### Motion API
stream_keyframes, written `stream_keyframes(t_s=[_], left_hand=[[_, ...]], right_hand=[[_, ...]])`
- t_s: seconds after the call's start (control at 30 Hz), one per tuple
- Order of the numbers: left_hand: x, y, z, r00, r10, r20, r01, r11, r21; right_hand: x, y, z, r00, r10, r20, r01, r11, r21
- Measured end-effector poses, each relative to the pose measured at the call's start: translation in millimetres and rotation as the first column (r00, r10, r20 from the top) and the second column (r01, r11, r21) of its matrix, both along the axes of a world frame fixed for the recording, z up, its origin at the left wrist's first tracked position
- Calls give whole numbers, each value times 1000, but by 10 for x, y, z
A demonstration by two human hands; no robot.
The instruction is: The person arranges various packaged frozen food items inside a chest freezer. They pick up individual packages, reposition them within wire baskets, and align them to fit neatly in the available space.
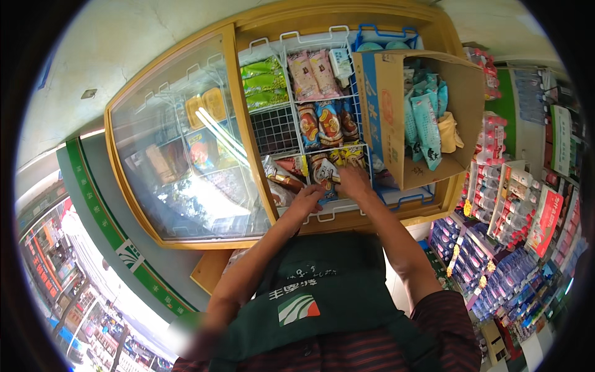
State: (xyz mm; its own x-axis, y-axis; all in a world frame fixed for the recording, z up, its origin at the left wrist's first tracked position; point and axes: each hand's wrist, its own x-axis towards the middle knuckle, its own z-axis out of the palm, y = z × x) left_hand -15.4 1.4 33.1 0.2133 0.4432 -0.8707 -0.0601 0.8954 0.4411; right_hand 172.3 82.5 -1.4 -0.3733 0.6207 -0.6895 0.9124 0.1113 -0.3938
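Observation:
My right hand (354,182) reaches into the front middle wire basket of a chest freezer, fingers on or beside a wrapped ice cream (324,172) with a white and brown wrapper. Its fingertips are partly hidden, so a grip cannot be made out. My left hand (307,201) hangs over the same basket's front left corner, fingers bent, close to a blue wrapper (329,193). Yellow ice cream packs (352,153) lie just behind my right hand. Cone-shaped wrapped ice creams (284,176) fill the basket section to the left.
An open cardboard box (388,116) of teal ice cream packs (426,125) rests over the freezer's right side. A sliding glass lid (186,139) covers the left. Green packs (264,83) and pink packs (314,74) lie farther back. Bottled drinks (488,190) stand at the right.

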Motion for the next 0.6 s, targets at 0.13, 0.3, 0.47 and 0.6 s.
stream_keyframes(t_s=[0.13, 0.3, 0.47, 0.6], left_hand=[[35, 113, -13, 1000, 2, 29, -3, 1000, 5], [278, 474, -258, 990, 95, 101, -101, 993, 58], [430, 990, -373, 989, 131, 63, -133, 991, 21], [290, 1217, -585, 993, 43, 106, -48, 998, 49]], right_hand=[[41, 92, 425, 936, -331, -116, 334, 943, 2], [4, 333, 130, 742, -628, -235, 636, 770, -49], [-308, 738, -249, 702, -685, -193, 712, 678, 183], [-532, 994, -502, 765, -632, -122, 628, 691, 358]])
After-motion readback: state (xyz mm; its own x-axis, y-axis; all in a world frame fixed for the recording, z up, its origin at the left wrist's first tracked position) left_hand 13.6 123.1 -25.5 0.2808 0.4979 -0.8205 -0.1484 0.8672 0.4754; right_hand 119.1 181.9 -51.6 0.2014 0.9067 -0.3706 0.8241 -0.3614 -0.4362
